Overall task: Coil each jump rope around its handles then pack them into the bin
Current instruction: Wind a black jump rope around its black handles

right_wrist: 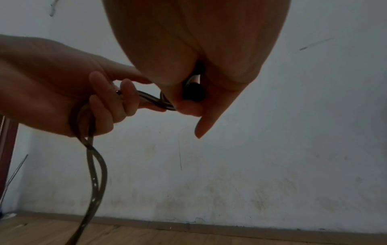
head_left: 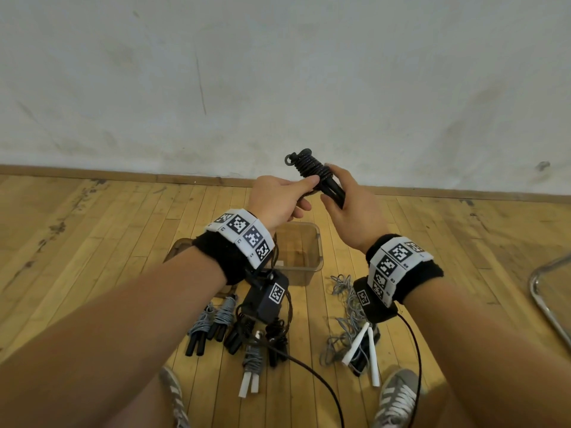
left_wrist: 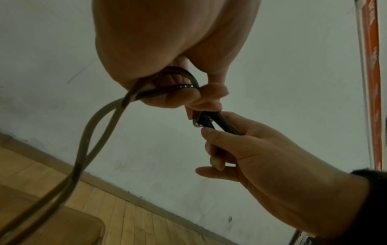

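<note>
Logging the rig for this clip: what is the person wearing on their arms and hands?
Both hands are bare, with no gloves and no sleeves on the forearms. Each wrist carries a black fabric wristband topped by a white band of square black-and-white tag markers; the right wrist has the same set. A small black camera box with its own tag hangs under each wrist, and a thin black cable trails from the right one.

Head downward; wrists close, perhaps upward, wallward.

Wooden plank floor [head_left: 108,217] with clear bin [head_left: 304,257], coiled jump ropes [head_left: 234,329], loose grey rope [head_left: 346,307].
</note>
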`<action>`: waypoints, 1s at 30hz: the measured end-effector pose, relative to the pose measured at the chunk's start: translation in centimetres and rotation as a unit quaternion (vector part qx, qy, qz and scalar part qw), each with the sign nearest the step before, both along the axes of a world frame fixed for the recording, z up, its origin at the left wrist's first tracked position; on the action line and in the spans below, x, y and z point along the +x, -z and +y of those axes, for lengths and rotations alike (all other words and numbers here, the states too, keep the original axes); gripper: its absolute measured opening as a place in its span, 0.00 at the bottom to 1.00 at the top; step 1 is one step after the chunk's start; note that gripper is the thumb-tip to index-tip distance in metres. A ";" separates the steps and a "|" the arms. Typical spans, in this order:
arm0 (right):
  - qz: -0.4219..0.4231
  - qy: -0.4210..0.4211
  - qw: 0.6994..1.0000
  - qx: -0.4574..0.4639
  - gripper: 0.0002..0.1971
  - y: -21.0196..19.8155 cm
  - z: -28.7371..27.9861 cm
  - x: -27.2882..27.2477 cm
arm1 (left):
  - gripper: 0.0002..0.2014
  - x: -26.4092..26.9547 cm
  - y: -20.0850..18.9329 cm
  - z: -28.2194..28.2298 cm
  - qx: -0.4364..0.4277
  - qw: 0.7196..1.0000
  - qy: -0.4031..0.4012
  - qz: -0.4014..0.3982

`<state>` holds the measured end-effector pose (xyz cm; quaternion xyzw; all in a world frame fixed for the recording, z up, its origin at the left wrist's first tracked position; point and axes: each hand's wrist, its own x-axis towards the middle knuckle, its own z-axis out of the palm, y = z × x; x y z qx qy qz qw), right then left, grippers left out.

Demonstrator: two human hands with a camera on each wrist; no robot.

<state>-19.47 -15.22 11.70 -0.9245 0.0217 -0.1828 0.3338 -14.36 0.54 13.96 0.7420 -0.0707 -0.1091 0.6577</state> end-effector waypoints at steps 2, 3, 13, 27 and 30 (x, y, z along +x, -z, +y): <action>0.007 -0.036 0.999 0.020 0.26 -0.3 0.6 -0.3 | 0.16 0.1 -0.1 0.1 -0.011 1.000 -0.013 0.011; 0.009 -0.055 0.998 0.041 0.24 -0.2 0.8 -0.4 | 0.17 0.2 -0.1 0.1 -0.011 1.000 -0.014 0.014; 0.019 -0.081 0.973 0.216 0.29 -0.2 1.4 0.1 | 0.18 0.3 0.2 0.3 -0.012 1.000 -0.003 0.018; 0.036 -0.060 0.976 0.206 0.26 -1.1 0.6 -0.6 | 0.11 0.4 0.6 0.3 0.008 0.999 0.040 -0.036; 0.019 -0.040 0.985 0.169 0.28 -0.6 0.4 -0.4 | 0.07 0.1 0.8 0.3 0.022 0.999 0.026 -0.030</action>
